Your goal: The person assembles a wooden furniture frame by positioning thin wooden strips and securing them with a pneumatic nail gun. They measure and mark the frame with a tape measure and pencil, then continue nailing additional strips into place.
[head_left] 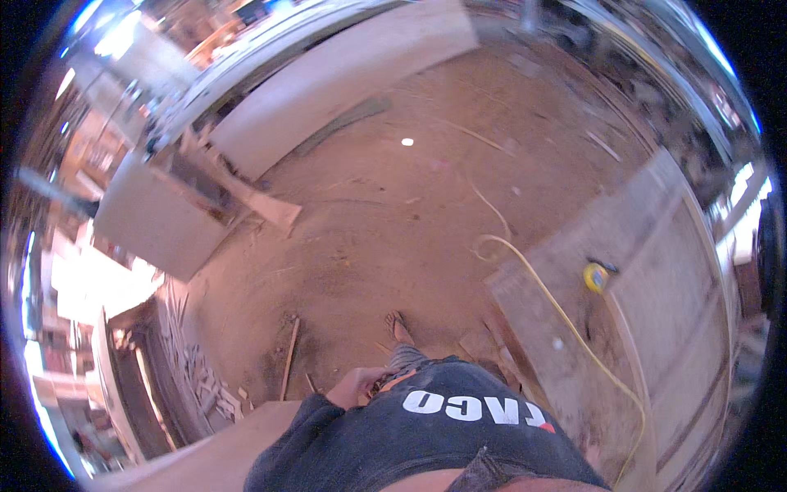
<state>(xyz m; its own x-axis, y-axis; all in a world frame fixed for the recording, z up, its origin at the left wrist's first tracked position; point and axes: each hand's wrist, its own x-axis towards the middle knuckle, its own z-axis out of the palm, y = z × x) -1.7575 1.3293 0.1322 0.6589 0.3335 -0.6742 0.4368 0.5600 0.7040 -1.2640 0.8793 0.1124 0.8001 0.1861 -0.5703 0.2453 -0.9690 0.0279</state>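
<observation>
Head view: left hand hangs at seven o'clock beside the dark shirt — finger state unclear; right hand unseen; yellow round tape measure lies at three o'clock on the pale wooden panel.

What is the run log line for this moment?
left hand: at waist, grip unclear | right hand: unseen | foot: dirt floor | yellow tape measure: on door panel

Left hand hanging loose at the hip, fingers curled, right hand out of view

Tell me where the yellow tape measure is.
The yellow tape measure lies on the wooden panel at the right of the head view, beside the yellow cord.
</observation>
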